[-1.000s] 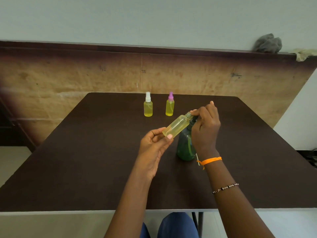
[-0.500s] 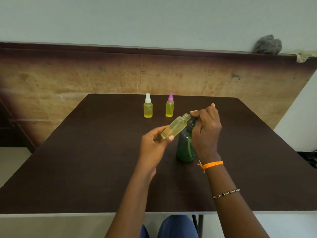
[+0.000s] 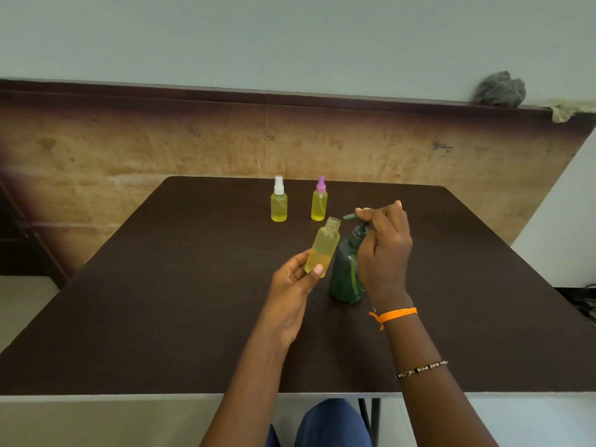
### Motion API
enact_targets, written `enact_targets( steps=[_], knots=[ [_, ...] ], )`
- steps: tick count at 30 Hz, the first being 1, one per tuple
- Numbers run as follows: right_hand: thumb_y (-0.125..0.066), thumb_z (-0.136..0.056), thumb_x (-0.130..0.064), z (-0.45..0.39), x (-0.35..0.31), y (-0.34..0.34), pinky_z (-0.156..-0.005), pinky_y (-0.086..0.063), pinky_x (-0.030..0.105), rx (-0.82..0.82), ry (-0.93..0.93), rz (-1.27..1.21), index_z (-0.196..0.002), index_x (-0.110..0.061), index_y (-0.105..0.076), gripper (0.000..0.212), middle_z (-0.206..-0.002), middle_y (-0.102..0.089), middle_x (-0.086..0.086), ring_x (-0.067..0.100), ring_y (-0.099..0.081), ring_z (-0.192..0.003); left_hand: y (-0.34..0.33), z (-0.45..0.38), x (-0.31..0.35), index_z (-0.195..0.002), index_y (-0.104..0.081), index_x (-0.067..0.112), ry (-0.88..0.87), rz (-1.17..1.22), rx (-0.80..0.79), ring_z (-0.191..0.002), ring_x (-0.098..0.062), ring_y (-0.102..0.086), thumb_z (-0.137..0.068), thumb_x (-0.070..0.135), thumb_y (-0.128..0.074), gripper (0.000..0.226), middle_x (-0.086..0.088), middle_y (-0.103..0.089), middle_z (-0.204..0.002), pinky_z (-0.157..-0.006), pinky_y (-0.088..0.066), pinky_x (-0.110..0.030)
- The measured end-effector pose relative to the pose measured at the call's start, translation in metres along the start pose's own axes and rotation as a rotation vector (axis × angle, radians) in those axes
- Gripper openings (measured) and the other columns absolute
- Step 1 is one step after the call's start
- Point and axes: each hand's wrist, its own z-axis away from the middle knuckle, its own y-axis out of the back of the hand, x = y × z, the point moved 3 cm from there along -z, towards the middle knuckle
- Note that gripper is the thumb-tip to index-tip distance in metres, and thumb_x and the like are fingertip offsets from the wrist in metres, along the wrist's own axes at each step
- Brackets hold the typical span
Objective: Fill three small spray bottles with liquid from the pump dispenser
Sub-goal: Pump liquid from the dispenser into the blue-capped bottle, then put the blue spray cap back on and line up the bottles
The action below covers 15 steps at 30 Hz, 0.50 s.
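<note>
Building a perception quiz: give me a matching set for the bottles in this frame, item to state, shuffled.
Items:
1. white-capped bottle
2. open bottle
3. pump dispenser
4. purple-capped bottle

States:
A. right hand on its pump head
B. capped, standing far left
C. tilted in left hand, no cap
D. capped, standing right of its twin

Pairs: 1-B, 2-C, 3-A, 4-D

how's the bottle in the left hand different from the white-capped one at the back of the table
The held bottle has an open neck with no sprayer; the white-capped bottle has its sprayer on. The held bottle is tilted and off the table, gripped by the left hand; the white-capped bottle stands upright on it. The held bottle is only partly filled; the white-capped one looks nearly full. Both are small, clear bottles holding yellow liquid.
</note>
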Motion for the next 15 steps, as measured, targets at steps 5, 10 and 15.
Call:
enact_targets(
  steps=[5, 10, 15],
  knots=[
    [-0.037, -0.078, 0.018, 0.004, -0.005, 0.003, -0.118, -0.017, 0.027, -0.007, -0.007, -0.005, -0.100, 0.005, -0.068, 0.040, -0.085, -0.057, 0.014, 0.017, -0.058, -0.089, 0.005, 0.004, 0.000, -0.116, -0.055, 0.010, -0.013, 0.042, 0.006, -0.102, -0.010, -0.061, -0.088, 0.000, -0.056, 0.030, 0.001, -0.068, -0.103, -0.089, -0.049, -0.020],
    [-0.035, -0.075, 0.017, 0.009, -0.010, 0.007, -0.117, -0.024, 0.034, -0.028, -0.065, -0.062, -0.110, 0.001, -0.067, 0.050, -0.105, -0.065, 0.013, 0.020, -0.057, -0.105, 0.004, 0.007, 0.003, -0.108, -0.057, 0.014, -0.044, 0.079, -0.034, -0.097, -0.006, -0.064, -0.088, -0.001, -0.055, 0.026, 0.003, -0.070, -0.099, -0.087, -0.051, -0.018],
    [-0.037, -0.071, 0.014, 0.015, -0.010, 0.028, -0.102, -0.040, 0.022, 0.048, -0.139, -0.122, -0.112, -0.004, -0.068, 0.055, -0.113, -0.062, -0.002, 0.017, -0.054, -0.113, 0.004, 0.009, 0.002, -0.117, -0.054, 0.007, -0.062, 0.052, -0.044, -0.098, -0.007, -0.065, -0.087, -0.003, -0.055, 0.031, -0.003, -0.069, -0.104, -0.087, -0.051, -0.019]
  ],
)
